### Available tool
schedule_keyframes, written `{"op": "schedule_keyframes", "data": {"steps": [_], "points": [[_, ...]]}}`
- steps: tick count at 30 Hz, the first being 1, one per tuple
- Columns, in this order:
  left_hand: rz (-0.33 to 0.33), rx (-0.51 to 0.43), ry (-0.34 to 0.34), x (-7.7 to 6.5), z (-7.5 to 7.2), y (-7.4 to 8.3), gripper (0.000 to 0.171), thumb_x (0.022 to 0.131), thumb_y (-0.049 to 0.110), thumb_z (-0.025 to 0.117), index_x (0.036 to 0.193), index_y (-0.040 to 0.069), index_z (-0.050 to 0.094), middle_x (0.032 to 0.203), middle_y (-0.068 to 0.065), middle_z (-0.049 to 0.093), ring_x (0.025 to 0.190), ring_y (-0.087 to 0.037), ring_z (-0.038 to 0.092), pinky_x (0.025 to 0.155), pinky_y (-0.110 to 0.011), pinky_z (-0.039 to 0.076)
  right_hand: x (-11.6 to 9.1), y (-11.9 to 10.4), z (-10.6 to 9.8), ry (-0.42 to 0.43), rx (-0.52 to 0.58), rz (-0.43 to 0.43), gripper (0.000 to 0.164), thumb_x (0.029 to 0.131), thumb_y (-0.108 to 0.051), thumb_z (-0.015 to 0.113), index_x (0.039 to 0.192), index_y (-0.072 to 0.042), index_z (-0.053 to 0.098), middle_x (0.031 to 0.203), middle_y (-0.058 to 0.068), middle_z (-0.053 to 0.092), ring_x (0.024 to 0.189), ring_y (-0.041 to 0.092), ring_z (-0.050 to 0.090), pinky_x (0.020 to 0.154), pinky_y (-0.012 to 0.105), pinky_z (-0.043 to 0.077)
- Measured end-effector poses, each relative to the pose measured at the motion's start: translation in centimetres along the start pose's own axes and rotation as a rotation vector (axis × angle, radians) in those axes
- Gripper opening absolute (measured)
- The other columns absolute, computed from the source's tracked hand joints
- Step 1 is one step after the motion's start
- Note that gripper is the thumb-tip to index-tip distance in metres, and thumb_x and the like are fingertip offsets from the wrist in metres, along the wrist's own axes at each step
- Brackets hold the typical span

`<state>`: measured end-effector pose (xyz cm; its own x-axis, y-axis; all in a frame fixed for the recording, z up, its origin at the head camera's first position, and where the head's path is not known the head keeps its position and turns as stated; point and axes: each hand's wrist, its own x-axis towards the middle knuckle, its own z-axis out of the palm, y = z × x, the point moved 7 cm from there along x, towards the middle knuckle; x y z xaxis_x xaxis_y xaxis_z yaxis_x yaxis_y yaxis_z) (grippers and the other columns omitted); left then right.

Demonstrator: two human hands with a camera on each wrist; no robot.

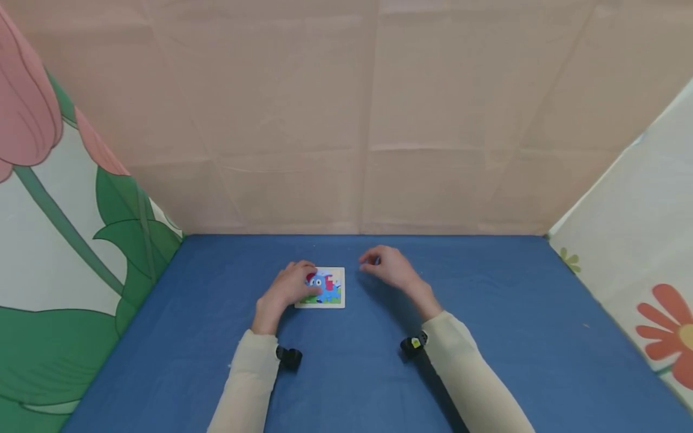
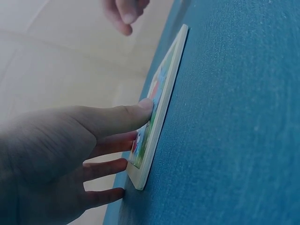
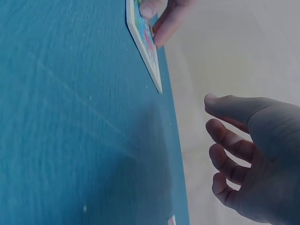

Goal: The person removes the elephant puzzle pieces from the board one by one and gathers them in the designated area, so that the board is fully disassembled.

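Observation:
A small square picture puzzle (image 1: 334,296) with a pale frame lies flat on the blue cloth, showing a blue cartoon animal with red parts over green. Its upper right has a pale patch. My left hand (image 1: 287,287) lies over the puzzle's left side. In the left wrist view, the thumb (image 2: 145,105) touches the picture and the other fingers reach toward its far edge, fairly straight. To the right of the puzzle, my right hand (image 1: 392,267) hovers above the cloth with loosely bent fingers. Nothing shows between those fingers in the right wrist view.
Blue cloth (image 1: 346,385) covers the table, with a beige backdrop (image 1: 357,120) rising at its far edge. Flower-printed panels stand at left (image 1: 65,252) and right (image 1: 622,252). A small pink-and-white piece (image 3: 172,220) shows at the bottom of the right wrist view.

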<state>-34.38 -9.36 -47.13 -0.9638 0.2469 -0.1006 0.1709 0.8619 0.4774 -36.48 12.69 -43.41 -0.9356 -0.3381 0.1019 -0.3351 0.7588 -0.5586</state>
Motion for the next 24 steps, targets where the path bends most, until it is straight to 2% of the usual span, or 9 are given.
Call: {"op": "schedule_keyframes", "data": {"steps": [10, 17, 24], "points": [[-0.009, -0.001, 0.005, 0.1, -0.1, -0.1, 0.059, 0.089, 0.037, 0.074, 0.139, 0.011, 0.058, 0.148, -0.007, 0.050, 0.134, -0.029, 0.043, 0.113, -0.053, 0.035, 0.8, -1.5, 1.3, -0.025, -0.004, -0.056, 0.018, 0.090, -0.022, 0.073, 0.105, -0.013, 0.076, 0.090, 0.001, 0.069, 0.075, 0.013, 0.057, 0.065, 0.028, 0.046], [-0.021, 0.008, -0.001, 0.1, 0.0, -0.1, 0.059, 0.089, 0.038, 0.074, 0.139, 0.012, 0.058, 0.148, -0.006, 0.050, 0.133, -0.029, 0.043, 0.112, -0.053, 0.037, 1.4, -2.2, 2.6, -0.054, -0.006, -0.057, 0.015, 0.090, -0.021, 0.073, 0.103, -0.014, 0.077, 0.086, -0.001, 0.069, 0.071, 0.012, 0.055, 0.062, 0.028, 0.045], [-0.011, 0.018, 0.000, 0.0, -0.2, 0.2, 0.059, 0.088, 0.037, 0.075, 0.138, 0.010, 0.059, 0.146, -0.008, 0.051, 0.131, -0.030, 0.044, 0.111, -0.054, 0.037, 1.9, -3.0, 3.8, -0.083, -0.014, -0.054, 0.014, 0.091, -0.022, 0.072, 0.102, -0.015, 0.077, 0.089, -0.002, 0.070, 0.074, 0.011, 0.056, 0.063, 0.026, 0.046]]}}
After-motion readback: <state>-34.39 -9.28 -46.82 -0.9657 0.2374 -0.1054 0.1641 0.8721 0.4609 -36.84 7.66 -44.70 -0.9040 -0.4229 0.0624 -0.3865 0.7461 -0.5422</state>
